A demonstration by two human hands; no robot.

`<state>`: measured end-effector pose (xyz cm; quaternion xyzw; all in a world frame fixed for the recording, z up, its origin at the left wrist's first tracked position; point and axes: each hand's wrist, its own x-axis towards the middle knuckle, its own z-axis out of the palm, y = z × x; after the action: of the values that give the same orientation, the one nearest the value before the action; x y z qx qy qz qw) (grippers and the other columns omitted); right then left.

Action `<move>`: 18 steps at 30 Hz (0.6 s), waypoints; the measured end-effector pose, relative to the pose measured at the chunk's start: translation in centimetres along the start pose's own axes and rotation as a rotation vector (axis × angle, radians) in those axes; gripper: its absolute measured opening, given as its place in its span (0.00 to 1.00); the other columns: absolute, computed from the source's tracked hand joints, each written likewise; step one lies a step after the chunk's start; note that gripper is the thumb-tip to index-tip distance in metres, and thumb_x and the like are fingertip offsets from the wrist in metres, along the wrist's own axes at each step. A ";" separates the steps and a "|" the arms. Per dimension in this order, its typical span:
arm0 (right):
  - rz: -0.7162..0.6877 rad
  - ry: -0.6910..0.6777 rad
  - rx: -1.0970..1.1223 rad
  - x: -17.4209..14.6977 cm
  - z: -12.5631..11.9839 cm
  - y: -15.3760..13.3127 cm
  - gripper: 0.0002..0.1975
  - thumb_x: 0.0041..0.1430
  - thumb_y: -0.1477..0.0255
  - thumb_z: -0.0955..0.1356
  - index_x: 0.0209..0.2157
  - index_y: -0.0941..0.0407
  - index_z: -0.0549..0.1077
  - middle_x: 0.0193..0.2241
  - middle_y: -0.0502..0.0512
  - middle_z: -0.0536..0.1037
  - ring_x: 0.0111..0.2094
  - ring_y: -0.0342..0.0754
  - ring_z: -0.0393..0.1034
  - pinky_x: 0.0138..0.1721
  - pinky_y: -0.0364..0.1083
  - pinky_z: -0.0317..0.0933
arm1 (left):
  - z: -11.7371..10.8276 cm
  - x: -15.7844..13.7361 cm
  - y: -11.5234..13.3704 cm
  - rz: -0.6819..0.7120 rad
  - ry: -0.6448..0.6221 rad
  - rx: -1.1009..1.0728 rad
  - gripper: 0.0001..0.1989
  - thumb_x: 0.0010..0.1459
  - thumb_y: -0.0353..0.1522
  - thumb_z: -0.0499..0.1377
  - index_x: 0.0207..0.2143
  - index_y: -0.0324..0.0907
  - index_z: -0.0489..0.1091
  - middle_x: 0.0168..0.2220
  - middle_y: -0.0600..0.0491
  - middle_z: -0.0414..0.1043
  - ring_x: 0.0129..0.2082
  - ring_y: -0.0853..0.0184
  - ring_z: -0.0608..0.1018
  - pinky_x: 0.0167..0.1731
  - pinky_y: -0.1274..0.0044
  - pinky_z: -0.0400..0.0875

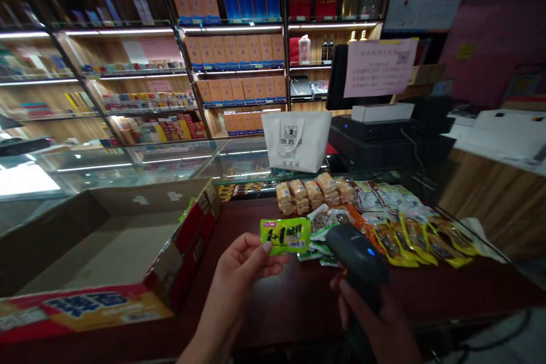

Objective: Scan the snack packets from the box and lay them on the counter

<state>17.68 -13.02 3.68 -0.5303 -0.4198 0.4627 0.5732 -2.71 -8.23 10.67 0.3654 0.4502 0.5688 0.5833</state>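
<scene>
Pinched between the thumb and fingers of my left hand (pixel 249 261) is a small green snack packet (pixel 285 236), its printed face turned towards me, above the dark red counter (pixel 273 307). My right hand (pixel 371 313) is wrapped round the handle of a black barcode scanner (pixel 356 250), which shows a blue light on top. The scanner's head is just right of the packet, apart from it. Behind them lie clear and green snack packets (pixel 326 222), partly hidden by the scanner. Yellow-edged vacuum packs (pixel 418 236) are spread to the right, and wrapped biscuit-like packs (pixel 313 193) stand in a row further back.
An open cardboard box (pixel 170 273) takes up the counter's left side. A white tote bag (pixel 296 142) stands on the glass showcase (pixel 179 159) at the back, beside a monitor (pixel 339 77) with a pink notice. Shelves of boxed goods (pixel 234 51) line the wall.
</scene>
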 end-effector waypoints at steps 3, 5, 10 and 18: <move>-0.041 0.064 0.057 0.1 0.5 -1.7 0.25 0.51 0.49 0.75 0.37 0.57 0.77 0.16 0.45 0.72 0.18 0.43 0.65 0.22 0.42 0.61 | 1.6 -1.1 -1.9 -0.080 -0.054 0.004 0.24 0.36 0.41 0.77 0.25 0.39 0.68 0.23 0.51 0.80 0.26 0.62 0.84 0.25 0.80 0.77; -0.035 0.105 0.037 0.2 0.5 -2.0 0.22 0.50 0.52 0.76 0.32 0.57 0.76 0.16 0.45 0.71 0.18 0.43 0.64 0.21 0.42 0.61 | 2.2 -1.6 -2.6 -0.144 -0.093 0.011 0.24 0.35 0.42 0.77 0.25 0.39 0.69 0.24 0.51 0.80 0.25 0.62 0.84 0.25 0.79 0.78; 0.005 0.169 -0.040 0.6 0.1 -1.9 0.21 0.48 0.52 0.75 0.22 0.54 0.72 0.13 0.45 0.69 0.17 0.44 0.63 0.20 0.42 0.60 | 1.9 -1.6 -3.1 -0.188 -0.168 0.087 0.20 0.39 0.42 0.76 0.26 0.38 0.75 0.25 0.50 0.81 0.23 0.66 0.82 0.24 0.80 0.76; -0.024 0.069 -0.090 -0.2 -1.5 -1.0 0.23 0.56 0.49 0.71 0.31 0.56 0.74 0.18 0.47 0.73 0.22 0.45 0.68 0.27 0.43 0.64 | 1.4 0.3 -3.9 -0.042 0.045 0.102 0.18 0.36 0.40 0.76 0.24 0.38 0.76 0.21 0.53 0.78 0.20 0.68 0.80 0.22 0.82 0.75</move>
<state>19.17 -13.59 4.56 -0.5660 -0.4265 0.4179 0.5684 -0.04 -8.18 7.41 0.3723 0.4992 0.5406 0.5656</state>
